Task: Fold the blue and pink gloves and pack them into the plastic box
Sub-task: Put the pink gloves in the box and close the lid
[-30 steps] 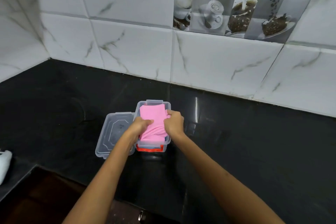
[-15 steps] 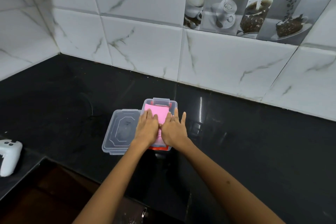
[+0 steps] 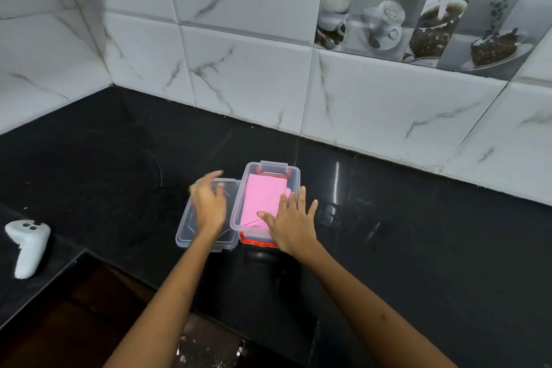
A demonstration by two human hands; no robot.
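A clear plastic box [image 3: 294, 171] with red clips stands on the black counter. A folded pink glove [image 3: 260, 197] lies flat inside it, on top. No blue glove is visible; what lies under the pink one is hidden. My right hand [image 3: 291, 224] rests flat, fingers spread, on the near right part of the pink glove and the box rim. My left hand [image 3: 209, 203] hovers, blurred, with fingers apart over the clear lid [image 3: 186, 233], which lies flat just left of the box.
A white game controller [image 3: 28, 243] lies on the lower ledge at the far left. The black counter [image 3: 418, 248] ends at a marble-tiled wall [image 3: 239, 69] behind and on the left. The counter's front edge drops off just below the box.
My left hand has left the pink glove and moved left over the lid. My right hand stays pressed on the glove. The camera has shifted right.
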